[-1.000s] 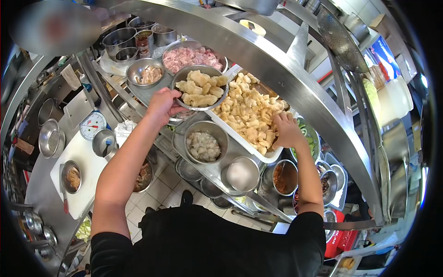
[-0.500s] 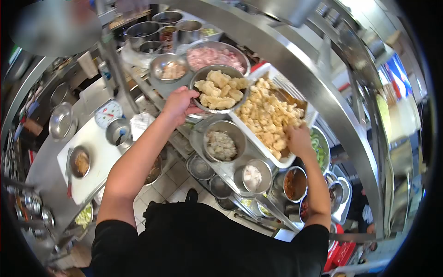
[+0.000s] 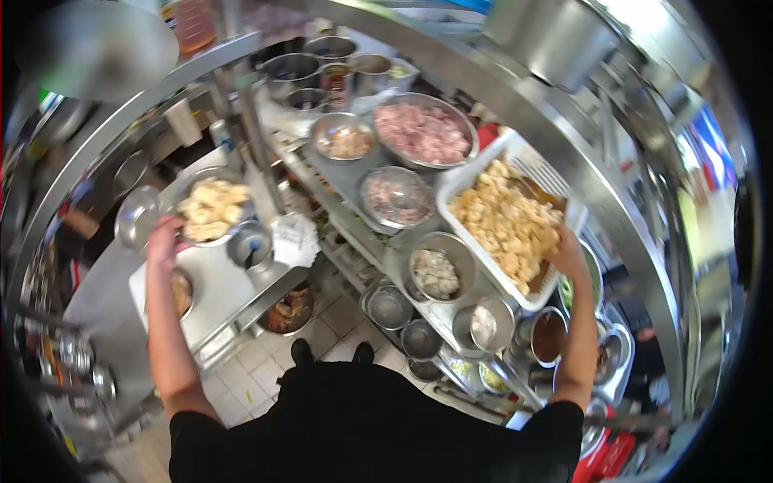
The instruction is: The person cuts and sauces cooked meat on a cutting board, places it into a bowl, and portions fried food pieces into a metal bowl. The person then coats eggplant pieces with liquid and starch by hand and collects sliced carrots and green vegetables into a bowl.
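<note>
At the left, my left hand (image 3: 165, 239) grips the near-left rim of a metal bowl (image 3: 193, 232) filled with pale golden battered, fried-looking pieces (image 3: 216, 205). The bowl sits over the far end of a white cutting board (image 3: 217, 278), where it covers the dial scale; whether it rests on the scale I cannot tell. Across on the right, my right hand (image 3: 567, 253) is at the right side of a white plastic tray (image 3: 509, 291), against a heap of the same pieces (image 3: 503, 217). Its fingertips are hidden, so what they hold does not show.
Along the counter stand a bowl of pink raw meat (image 3: 423, 133), a covered-looking bowl of meat (image 3: 397, 197) and a pot of shrimp-like pieces (image 3: 437, 270). A small metal pot (image 3: 250, 245) stands beside the board. A steel shelf rail (image 3: 483, 64) arches overhead.
My left hand has carried the bowl of fried pieces left, from above the counter to the cutting board. A meat bowl beneath it is uncovered to view. My right hand stays at the tray.
</note>
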`<action>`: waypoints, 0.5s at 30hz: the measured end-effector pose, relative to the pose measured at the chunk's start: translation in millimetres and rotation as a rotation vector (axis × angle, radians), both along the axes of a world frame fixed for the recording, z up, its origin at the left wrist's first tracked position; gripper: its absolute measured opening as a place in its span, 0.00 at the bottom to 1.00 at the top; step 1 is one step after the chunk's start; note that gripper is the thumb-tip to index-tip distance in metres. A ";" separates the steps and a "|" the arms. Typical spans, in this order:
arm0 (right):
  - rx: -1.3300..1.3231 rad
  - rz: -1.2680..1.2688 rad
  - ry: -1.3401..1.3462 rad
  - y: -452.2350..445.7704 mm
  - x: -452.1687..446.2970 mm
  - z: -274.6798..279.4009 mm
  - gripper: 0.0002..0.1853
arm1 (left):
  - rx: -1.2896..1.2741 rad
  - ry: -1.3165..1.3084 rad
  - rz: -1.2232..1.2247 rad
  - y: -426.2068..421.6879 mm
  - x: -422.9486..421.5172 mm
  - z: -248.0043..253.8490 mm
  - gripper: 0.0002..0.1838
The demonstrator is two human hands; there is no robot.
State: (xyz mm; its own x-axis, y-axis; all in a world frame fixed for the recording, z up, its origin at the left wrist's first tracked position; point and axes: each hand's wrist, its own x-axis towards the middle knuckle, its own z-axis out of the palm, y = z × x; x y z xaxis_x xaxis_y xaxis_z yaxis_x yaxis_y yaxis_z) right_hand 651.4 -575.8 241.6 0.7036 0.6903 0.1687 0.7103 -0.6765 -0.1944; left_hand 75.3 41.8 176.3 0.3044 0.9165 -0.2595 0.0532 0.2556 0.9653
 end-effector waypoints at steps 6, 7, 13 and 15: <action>0.237 -0.035 0.339 4.4 68.7 0.8 0.29 | -0.049 -0.102 0.136 116.6 1.1 -54.2 0.12; 0.265 -0.101 0.215 -3.5 103.8 -16.2 0.29 | -0.071 -0.120 0.153 121.3 7.7 -54.4 0.12; 0.051 -0.428 -0.332 -9.6 238.9 -115.4 0.33 | -0.164 -0.213 0.188 130.3 24.5 -70.9 0.16; 0.039 -0.490 -0.217 14.0 228.1 -113.6 0.30 | -0.175 -0.214 0.183 126.8 26.5 -78.2 0.16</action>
State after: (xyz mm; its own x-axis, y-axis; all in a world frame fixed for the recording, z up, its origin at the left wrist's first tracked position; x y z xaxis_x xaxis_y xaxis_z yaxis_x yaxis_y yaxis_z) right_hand 879.5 -561.8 128.0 0.8877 0.2801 0.3655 0.3399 -0.9340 -0.1098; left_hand 101.8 168.7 98.1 0.2032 0.9081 -0.3662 -0.2082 0.4056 0.8900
